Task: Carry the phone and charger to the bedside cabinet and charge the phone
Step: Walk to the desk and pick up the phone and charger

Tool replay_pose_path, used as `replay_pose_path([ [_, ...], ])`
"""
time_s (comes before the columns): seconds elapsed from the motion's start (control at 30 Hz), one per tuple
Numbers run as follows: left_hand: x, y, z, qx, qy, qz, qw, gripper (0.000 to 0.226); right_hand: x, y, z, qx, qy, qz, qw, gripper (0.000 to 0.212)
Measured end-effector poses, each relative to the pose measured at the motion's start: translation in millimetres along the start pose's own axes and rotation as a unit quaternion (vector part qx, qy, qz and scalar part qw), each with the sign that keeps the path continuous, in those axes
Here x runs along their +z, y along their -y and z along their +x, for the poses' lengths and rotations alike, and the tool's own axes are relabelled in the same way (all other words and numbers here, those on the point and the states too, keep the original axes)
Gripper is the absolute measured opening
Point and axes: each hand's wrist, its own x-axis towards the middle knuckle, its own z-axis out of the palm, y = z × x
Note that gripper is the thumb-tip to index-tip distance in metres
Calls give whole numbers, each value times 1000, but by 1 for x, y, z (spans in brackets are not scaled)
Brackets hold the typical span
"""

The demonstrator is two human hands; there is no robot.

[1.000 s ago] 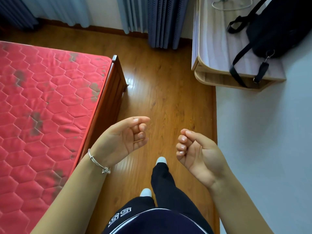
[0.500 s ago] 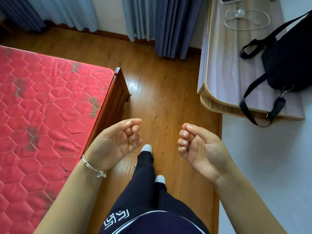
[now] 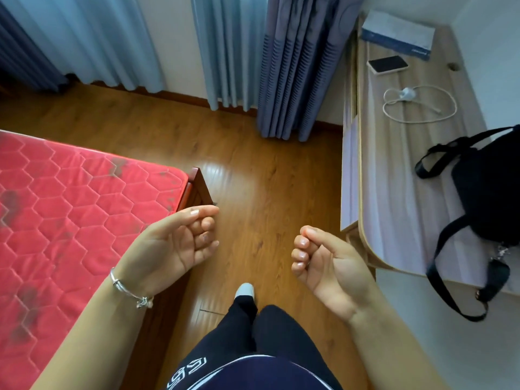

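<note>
Wooden desk [image 3: 399, 175] now fills the right of the head view, and since half a second ago its far end has come into sight: the phone [image 3: 387, 64] lies near the far edge, just in front of a blue box [image 3: 396, 33], with the coiled white charger [image 3: 416, 104] just nearer and a black bag [image 3: 489, 192] toward the near corner. Both task things are thus found but untouched, well apart from the hands. Left hand [image 3: 174, 243] and right hand [image 3: 323, 263] hang over the floor, loosely curled and empty, much as before, while the bed [image 3: 70, 206] has slid further left.
</note>
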Motion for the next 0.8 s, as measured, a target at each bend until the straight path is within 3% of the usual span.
replay_pose_path([
  [0.47, 26, -86, 144, -48, 18, 40, 998, 23, 10, 89, 109, 2, -20, 40, 999, 10],
  [0.8, 91, -139, 280, -41, 34, 55, 997, 23, -12, 201, 185, -25, -33, 84, 996, 10],
])
